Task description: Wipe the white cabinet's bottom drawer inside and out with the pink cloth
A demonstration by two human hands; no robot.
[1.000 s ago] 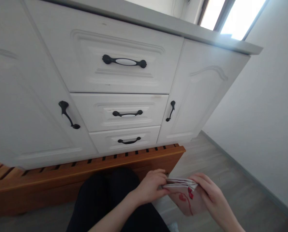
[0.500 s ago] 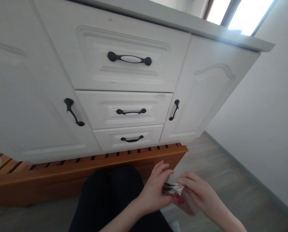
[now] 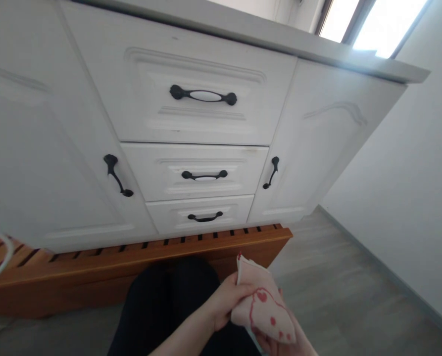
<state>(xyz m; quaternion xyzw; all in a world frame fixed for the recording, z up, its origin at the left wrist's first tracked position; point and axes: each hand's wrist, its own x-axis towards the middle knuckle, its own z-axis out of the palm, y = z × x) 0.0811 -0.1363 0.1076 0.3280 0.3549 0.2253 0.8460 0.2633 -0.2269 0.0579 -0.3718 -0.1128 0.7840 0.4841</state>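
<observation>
A folded pale pink cloth (image 3: 265, 306), perhaps a small towel, shows a red outline, a heart and red dots on its upper face. My left hand (image 3: 233, 297) grips its left edge, with the thumb lying on top. Beneath and to the right of it is my right hand (image 3: 276, 343), supporting the cloth from below with most of its fingers hidden. The cloth is held in the air beside my knees (image 3: 191, 282), in front of the right end of a wooden slatted base (image 3: 258, 244).
A white cabinet (image 3: 221, 118) stands ahead, its drawers and doors closed, with black handles such as the top drawer handle (image 3: 205, 95). Grey flooring (image 3: 332, 287) runs to the white wall (image 3: 402, 173) on the right. A white curved cord or tube (image 3: 5, 252) crosses the left edge.
The cloth has turned so its patterned face points up; before, its folded edges showed between my fingers. My right hand has moved down and left, under the cloth.
</observation>
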